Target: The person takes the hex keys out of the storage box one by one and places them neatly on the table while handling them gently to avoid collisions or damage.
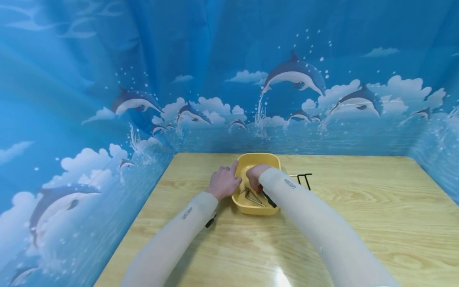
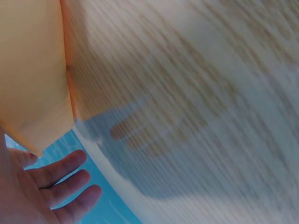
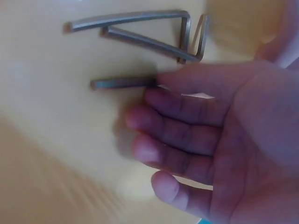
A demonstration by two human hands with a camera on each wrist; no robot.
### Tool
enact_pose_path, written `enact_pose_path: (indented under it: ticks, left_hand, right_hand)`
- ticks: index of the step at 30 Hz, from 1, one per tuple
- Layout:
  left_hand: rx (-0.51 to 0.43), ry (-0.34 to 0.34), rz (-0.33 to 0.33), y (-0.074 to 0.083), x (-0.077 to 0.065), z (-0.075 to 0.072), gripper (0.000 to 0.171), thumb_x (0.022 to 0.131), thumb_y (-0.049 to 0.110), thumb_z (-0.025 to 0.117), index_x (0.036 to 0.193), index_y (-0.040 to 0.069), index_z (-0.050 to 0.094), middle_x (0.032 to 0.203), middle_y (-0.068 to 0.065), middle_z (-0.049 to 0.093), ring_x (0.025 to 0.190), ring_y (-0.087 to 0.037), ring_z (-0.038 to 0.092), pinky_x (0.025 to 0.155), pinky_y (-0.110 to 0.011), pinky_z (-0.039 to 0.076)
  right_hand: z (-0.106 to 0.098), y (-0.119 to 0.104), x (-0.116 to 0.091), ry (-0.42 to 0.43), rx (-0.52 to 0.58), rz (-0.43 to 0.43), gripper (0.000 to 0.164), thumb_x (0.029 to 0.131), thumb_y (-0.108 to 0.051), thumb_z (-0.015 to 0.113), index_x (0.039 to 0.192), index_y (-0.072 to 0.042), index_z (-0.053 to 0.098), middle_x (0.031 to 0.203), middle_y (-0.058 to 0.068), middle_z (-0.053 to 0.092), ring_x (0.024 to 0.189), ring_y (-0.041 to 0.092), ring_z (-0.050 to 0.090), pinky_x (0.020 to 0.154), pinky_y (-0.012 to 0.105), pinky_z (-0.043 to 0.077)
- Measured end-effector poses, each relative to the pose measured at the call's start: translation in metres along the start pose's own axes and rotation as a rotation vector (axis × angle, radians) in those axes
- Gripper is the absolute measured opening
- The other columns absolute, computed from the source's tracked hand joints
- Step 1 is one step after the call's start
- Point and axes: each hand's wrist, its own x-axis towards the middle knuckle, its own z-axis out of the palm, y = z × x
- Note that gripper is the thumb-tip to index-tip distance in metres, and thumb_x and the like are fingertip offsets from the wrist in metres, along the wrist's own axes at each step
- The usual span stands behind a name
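Observation:
A yellow plastic basin point(image 1: 258, 210) stands on the table, with several silver L-shaped hex keys point(image 1: 255, 199) lying on its floor. My right hand point(image 1: 255, 177) reaches down inside it. In the right wrist view, thumb and index finger pinch one hex key point(image 3: 124, 83), whose far part is covered by the fingers. Two more hex keys point(image 3: 135, 18) lie just above that hand. At the basin's left rim is my left hand point(image 1: 224, 181), its index finger straight along the rim. Seen from the left wrist, the other fingers point(image 2: 65, 179) extend loosely outside the basin wall point(image 2: 32, 60).
Black L-shaped hex keys point(image 1: 307, 182) and a silver one lie on the wood-grain table point(image 1: 358, 207), right of the basin. A blue dolphin-print curtain point(image 1: 222, 79) hangs behind the table and along its left side.

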Motion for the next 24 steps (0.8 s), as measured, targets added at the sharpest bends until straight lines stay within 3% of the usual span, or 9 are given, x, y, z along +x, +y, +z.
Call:
enact_pose_path:
  ticks: [4,11,18,24]
  left_hand:
    - [-0.001,0.001,-0.008,0.000,0.000,0.001,0.068,0.102,0.045,0.044,0.162,0.021,0.023,0.140,-0.017,0.058,0.131,-0.036,0.052,0.100,-0.055,0.050]
    - [-0.005,0.011,-0.014,0.000,-0.001,0.000,0.067,0.102,0.045,0.045,0.161,0.020,0.024,0.140,-0.018,0.059,0.130,-0.037,0.053,0.099,-0.056,0.050]
    - [0.004,0.027,-0.009,0.000,-0.002,0.000,0.067,0.102,0.044,0.045,0.161,0.020,0.025,0.139,-0.019,0.059,0.128,-0.038,0.054,0.097,-0.056,0.051]
    - [0.010,0.020,-0.006,0.000,-0.002,0.001,0.067,0.102,0.045,0.044,0.161,0.020,0.024,0.139,-0.019,0.059,0.129,-0.037,0.054,0.098,-0.056,0.051]
  right_hand:
    - [0.003,0.003,0.002,0.014,0.070,0.019,0.013,0.084,-0.003,0.072,0.092,-0.010,0.065,0.079,0.006,0.069,0.066,0.016,0.060,0.058,0.027,0.051]
    - [0.003,0.004,0.003,0.022,0.000,-0.025,0.009,0.086,-0.003,0.069,0.090,-0.010,0.066,0.077,0.005,0.066,0.065,0.016,0.057,0.057,0.026,0.048]
    - [-0.001,0.007,0.000,-0.010,0.046,-0.098,0.010,0.090,-0.004,0.061,0.098,-0.005,0.068,0.068,0.007,0.063,0.051,0.012,0.049,0.047,0.024,0.041]
    - [-0.004,0.012,-0.004,0.032,0.015,-0.169,0.014,0.094,-0.014,0.057,0.084,-0.009,0.065,0.057,0.000,0.052,0.046,0.010,0.041,0.045,0.024,0.034]
